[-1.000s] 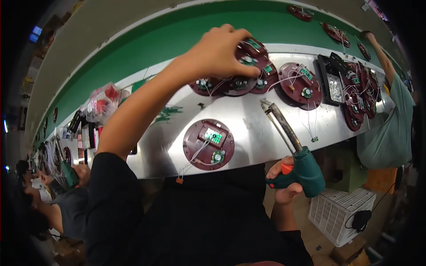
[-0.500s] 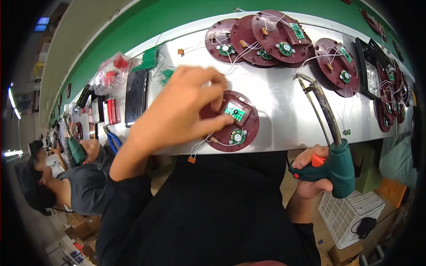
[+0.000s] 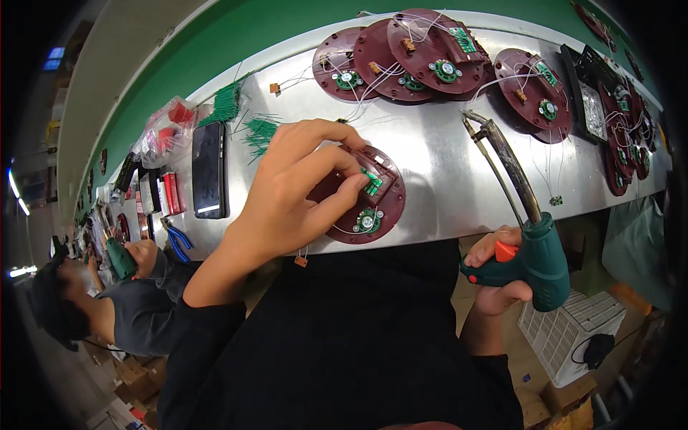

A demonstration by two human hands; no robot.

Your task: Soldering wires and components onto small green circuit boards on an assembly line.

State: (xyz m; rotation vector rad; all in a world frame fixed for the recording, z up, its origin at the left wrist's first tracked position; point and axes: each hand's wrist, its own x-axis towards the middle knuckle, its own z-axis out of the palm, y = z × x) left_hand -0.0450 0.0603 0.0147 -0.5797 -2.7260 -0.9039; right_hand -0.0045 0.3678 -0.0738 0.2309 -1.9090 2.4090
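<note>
A dark red round plate lies at the table's near edge, bearing a small speaker and a green circuit board. Over its left part bends my left hand, thumb and index tip nearly together beside the circuit board. Whatever may be between those fingertips is hidden. Below that wrist, a small orange board dangles on wires past the edge. My right hand grips a green soldering gun with a red trigger, its tip pointing up over the table, apart from the plate.
Several wired red plates overlap at the back, with another red plate to their right. Left of my hand are green wires, a black phone and blue pliers. A co-worker sits further left.
My left thumb and index finger have drawn closer together by the circuit board. The view has shifted a little, moving the table's things left. The soldering gun stays in my right hand.
</note>
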